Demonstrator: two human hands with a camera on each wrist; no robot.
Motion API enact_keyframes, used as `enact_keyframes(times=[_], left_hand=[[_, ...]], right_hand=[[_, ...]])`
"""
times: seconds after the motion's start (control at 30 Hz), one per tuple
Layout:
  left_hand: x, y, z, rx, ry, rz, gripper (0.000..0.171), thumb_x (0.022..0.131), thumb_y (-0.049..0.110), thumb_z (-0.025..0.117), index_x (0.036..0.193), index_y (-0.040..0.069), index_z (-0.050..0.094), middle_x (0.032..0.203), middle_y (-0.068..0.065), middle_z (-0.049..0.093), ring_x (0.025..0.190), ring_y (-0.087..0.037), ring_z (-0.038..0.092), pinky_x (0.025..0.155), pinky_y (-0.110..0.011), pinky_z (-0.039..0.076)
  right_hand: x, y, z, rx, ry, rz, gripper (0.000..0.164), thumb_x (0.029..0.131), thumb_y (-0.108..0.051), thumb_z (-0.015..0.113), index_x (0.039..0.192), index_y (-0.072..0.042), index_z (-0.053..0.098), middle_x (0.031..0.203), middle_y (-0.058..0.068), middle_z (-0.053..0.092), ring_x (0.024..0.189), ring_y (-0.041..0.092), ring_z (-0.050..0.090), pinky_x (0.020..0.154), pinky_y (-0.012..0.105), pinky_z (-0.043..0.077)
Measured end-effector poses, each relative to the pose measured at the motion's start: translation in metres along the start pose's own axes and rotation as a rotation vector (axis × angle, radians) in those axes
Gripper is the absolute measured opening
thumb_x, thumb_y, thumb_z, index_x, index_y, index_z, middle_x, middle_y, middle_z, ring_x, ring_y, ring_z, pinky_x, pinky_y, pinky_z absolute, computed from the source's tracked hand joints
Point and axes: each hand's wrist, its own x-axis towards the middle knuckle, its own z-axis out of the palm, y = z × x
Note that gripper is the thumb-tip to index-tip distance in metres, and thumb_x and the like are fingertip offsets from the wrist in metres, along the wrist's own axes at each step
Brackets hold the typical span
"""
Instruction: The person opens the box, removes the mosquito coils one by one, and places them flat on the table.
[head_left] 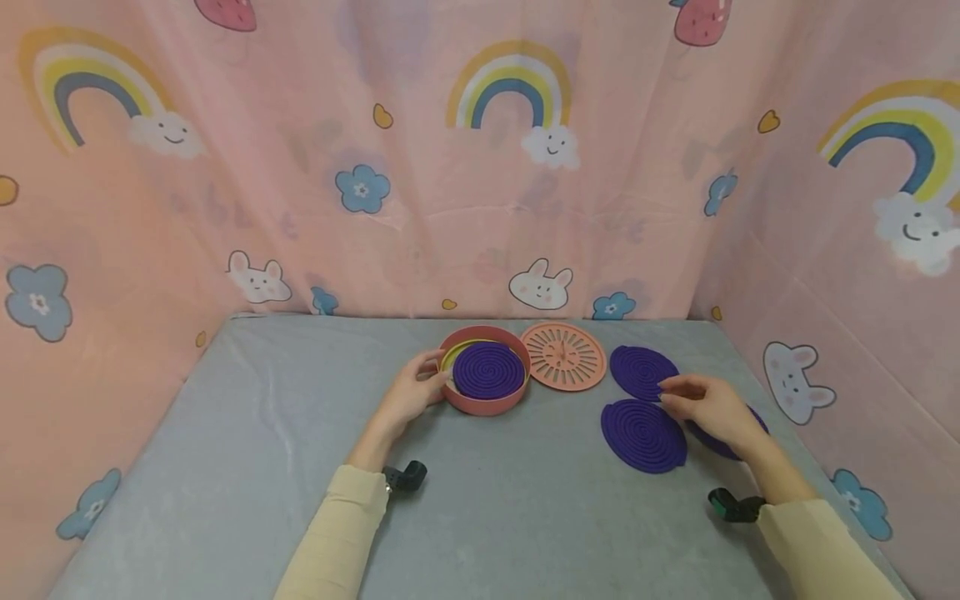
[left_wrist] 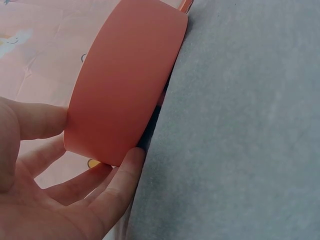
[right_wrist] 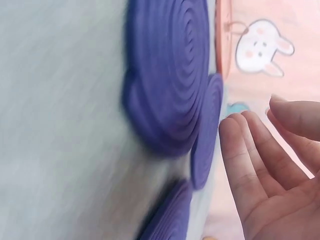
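A round pink mosquito coil box (head_left: 483, 407) stands at the back middle of the table. Inside it lies a purple mosquito coil (head_left: 489, 371), with part of a yellow ring showing at its left. My left hand (head_left: 411, 388) grips the box's left side, thumb at the rim and fingers against the wall. Hovering over the right side is my right hand (head_left: 708, 408), fingers loosely bent with nothing between them. Around it lie a back coil (head_left: 637, 371), a front coil (head_left: 643, 435) and a right-hand coil (head_left: 722, 442), partly hidden under the hand.
A pink slotted lid (head_left: 564, 357) with a small knob lies against the box's right side. Grey cloth (head_left: 480, 517) covers the table. Behind and beside it hangs a pink printed curtain (head_left: 427, 242).
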Motion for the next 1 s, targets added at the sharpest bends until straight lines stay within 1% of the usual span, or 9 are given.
enact_keyframes(times=[0.23, 0.47, 0.63, 0.73, 0.83, 0.93, 1.0], left_hand=[[0.001, -0.001, -0.002, 0.004, -0.002, -0.001, 0.049, 0.102, 0.020, 0.065, 0.148, 0.012, 0.051, 0.148, -0.022, 0.046, 0.134, -0.037, 0.051, 0.094, -0.041, 0.057], [0.001, -0.002, -0.001, -0.004, -0.008, 0.001, 0.048, 0.102, 0.019, 0.064, 0.148, 0.012, 0.051, 0.147, -0.022, 0.047, 0.134, -0.037, 0.051, 0.093, -0.041, 0.058], [0.002, -0.002, -0.001, 0.007, -0.006, 0.000, 0.048, 0.102, 0.019, 0.064, 0.147, 0.011, 0.051, 0.147, -0.023, 0.047, 0.134, -0.037, 0.051, 0.093, -0.041, 0.058], [0.002, -0.002, -0.001, 0.008, -0.006, -0.002, 0.048, 0.101, 0.019, 0.065, 0.147, 0.011, 0.052, 0.147, -0.022, 0.047, 0.134, -0.037, 0.051, 0.093, -0.041, 0.058], [0.002, -0.002, -0.001, 0.008, -0.004, -0.005, 0.048, 0.102, 0.020, 0.064, 0.147, 0.012, 0.051, 0.147, -0.022, 0.047, 0.134, -0.036, 0.051, 0.093, -0.041, 0.058], [0.002, -0.002, -0.001, 0.012, 0.001, -0.002, 0.048, 0.102, 0.020, 0.064, 0.147, 0.011, 0.052, 0.146, -0.022, 0.048, 0.134, -0.037, 0.051, 0.092, -0.040, 0.058], [0.001, -0.002, -0.001, 0.010, 0.000, -0.003, 0.048, 0.101, 0.019, 0.065, 0.147, 0.011, 0.052, 0.146, -0.023, 0.048, 0.133, -0.037, 0.051, 0.092, -0.040, 0.058]], right_hand=[[0.016, -0.025, 0.018, 0.094, -0.019, -0.058, 0.040, 0.102, -0.020, 0.065, 0.130, 0.009, 0.060, 0.119, 0.027, 0.067, 0.100, 0.036, 0.070, 0.083, 0.040, 0.061], [0.033, -0.049, 0.041, 0.172, -0.053, -0.080, 0.040, 0.102, -0.017, 0.064, 0.131, 0.010, 0.059, 0.121, 0.029, 0.065, 0.101, 0.039, 0.069, 0.085, 0.047, 0.060], [0.044, -0.064, 0.060, 0.214, -0.074, -0.091, 0.040, 0.102, -0.016, 0.064, 0.132, 0.009, 0.060, 0.126, 0.029, 0.064, 0.106, 0.042, 0.067, 0.086, 0.050, 0.059], [0.050, -0.074, 0.070, 0.209, -0.080, -0.102, 0.042, 0.102, -0.021, 0.065, 0.133, 0.007, 0.061, 0.130, 0.026, 0.063, 0.112, 0.040, 0.065, 0.089, 0.048, 0.058], [0.055, -0.084, 0.080, 0.189, -0.067, -0.120, 0.043, 0.101, -0.025, 0.066, 0.132, 0.005, 0.063, 0.130, 0.022, 0.065, 0.116, 0.037, 0.063, 0.092, 0.046, 0.057], [0.059, -0.091, 0.089, 0.158, -0.056, -0.151, 0.041, 0.101, -0.025, 0.066, 0.131, 0.003, 0.064, 0.131, 0.020, 0.065, 0.117, 0.036, 0.062, 0.094, 0.047, 0.054], [0.061, -0.095, 0.095, 0.155, -0.056, -0.175, 0.040, 0.101, -0.022, 0.066, 0.132, 0.003, 0.064, 0.133, 0.021, 0.063, 0.116, 0.037, 0.062, 0.093, 0.048, 0.055]])
